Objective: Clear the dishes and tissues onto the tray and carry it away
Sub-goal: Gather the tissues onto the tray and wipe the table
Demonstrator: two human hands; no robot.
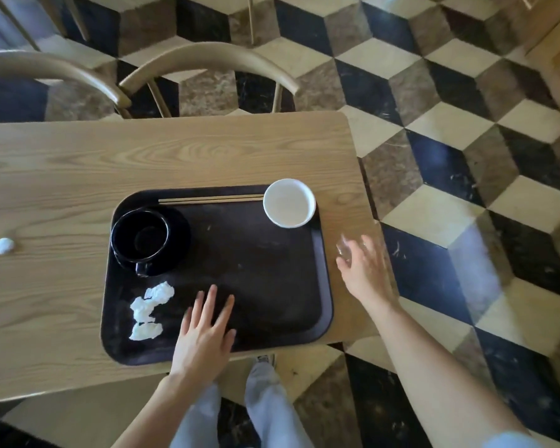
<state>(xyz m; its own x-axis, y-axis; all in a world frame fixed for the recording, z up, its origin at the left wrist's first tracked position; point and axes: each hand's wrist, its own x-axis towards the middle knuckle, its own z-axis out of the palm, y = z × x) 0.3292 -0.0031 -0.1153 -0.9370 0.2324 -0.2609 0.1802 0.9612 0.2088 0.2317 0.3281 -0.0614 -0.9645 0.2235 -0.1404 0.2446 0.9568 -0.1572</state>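
A dark brown tray (pixel 265 270) lies on the wooden table (pixel 78 163) near its right end. On the tray sit a black cup on a black saucer (pixel 146 240) at the left, wooden chopsticks (pixel 210 199) along the far rim, a white bowl (pixel 289 203) at the far right corner, and crumpled white tissues (pixel 149 310) at the near left. One more tissue ball (pixel 3 245) lies on the table far to the left. My left hand (pixel 206 334) hovers flat and open over the tray's near edge. My right hand (pixel 362 270) is open, blurred, just right of the tray.
Two curved wooden chair backs (pixel 207 64) stand beyond the table's far edge. The floor (pixel 466 156) is patterned in black, cream and brown cubes. The table's right edge runs close to the tray. My legs (pixel 265 405) are below the near edge.
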